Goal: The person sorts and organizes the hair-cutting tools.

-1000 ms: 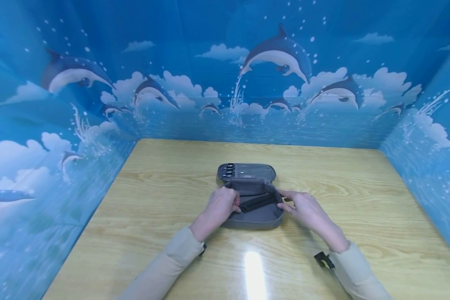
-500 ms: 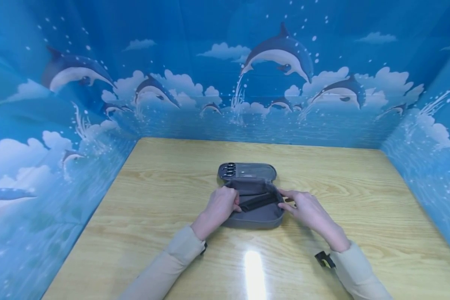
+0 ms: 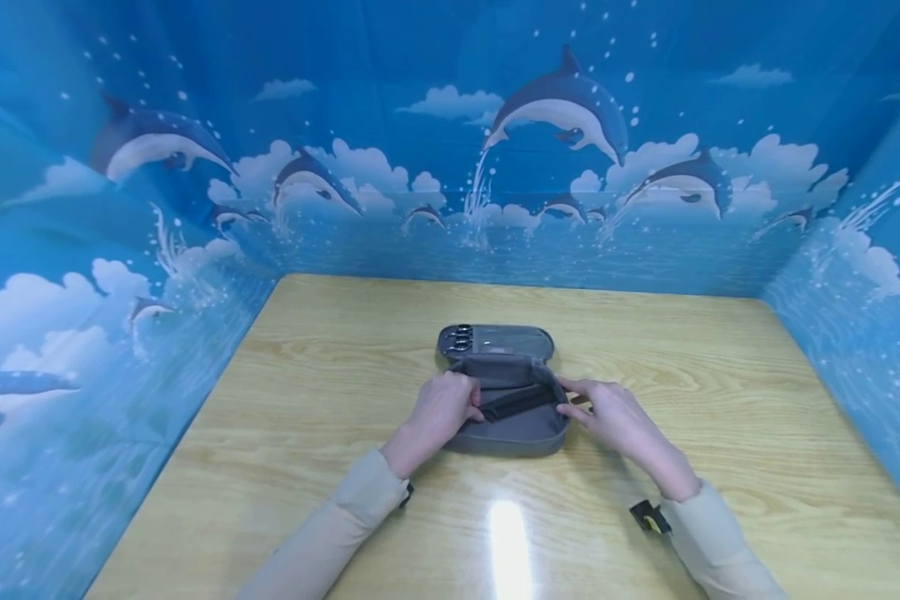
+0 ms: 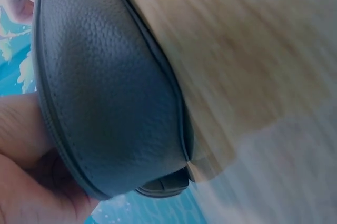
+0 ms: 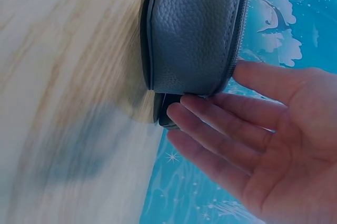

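A grey zip case (image 3: 506, 437) with a pebbled, leather-like outside lies unzipped on the table, its lid folded back away from me. My left hand (image 3: 442, 407) grips the case's left rim, with fingertips reaching inside. Slanting across the interior is a long black piece (image 3: 517, 402); its left end lies by my left fingertips, and I cannot tell whether they touch it. At the right wall, my right hand (image 3: 607, 415) pinches the rim between thumb and fingers. In the right wrist view, the other fingers (image 5: 210, 140) extend beneath the case's side.
Several metal tools with finger rings (image 3: 461, 337), like scissors, sit at the left of the lid beside a see-through pocket (image 3: 512, 340). The wood-grain table (image 3: 330, 358) extends around the case. A blue dolphin-print curtain (image 3: 435, 233) encloses its back and sides.
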Available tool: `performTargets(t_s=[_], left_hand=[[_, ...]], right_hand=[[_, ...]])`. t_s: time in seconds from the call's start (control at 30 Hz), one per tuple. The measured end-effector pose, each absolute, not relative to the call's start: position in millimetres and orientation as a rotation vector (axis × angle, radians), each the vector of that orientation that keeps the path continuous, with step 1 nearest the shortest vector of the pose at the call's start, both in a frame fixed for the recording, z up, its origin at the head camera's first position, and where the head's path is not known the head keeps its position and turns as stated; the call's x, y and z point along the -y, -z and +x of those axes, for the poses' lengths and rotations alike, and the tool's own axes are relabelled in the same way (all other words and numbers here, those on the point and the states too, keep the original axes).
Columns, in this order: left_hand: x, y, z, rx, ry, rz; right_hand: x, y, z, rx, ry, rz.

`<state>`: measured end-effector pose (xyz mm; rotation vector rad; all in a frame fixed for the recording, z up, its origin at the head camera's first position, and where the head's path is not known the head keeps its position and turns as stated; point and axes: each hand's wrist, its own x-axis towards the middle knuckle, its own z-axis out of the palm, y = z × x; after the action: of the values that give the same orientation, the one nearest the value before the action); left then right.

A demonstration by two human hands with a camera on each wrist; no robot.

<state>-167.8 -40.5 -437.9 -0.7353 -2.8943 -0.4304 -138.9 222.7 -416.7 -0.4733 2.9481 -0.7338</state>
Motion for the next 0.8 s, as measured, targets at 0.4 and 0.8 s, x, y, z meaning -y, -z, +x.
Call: performTargets(t_s=[0.4,0.8], left_hand=[[65,427,-190,2.708,0.926,-0.467],[82,430,-220,3.094,1.387,-0.058]], right_hand=[[-227,429,-150,-2.839,1.027,-0.332],[-231,431,-197,-2.283,1.64,-0.101]])
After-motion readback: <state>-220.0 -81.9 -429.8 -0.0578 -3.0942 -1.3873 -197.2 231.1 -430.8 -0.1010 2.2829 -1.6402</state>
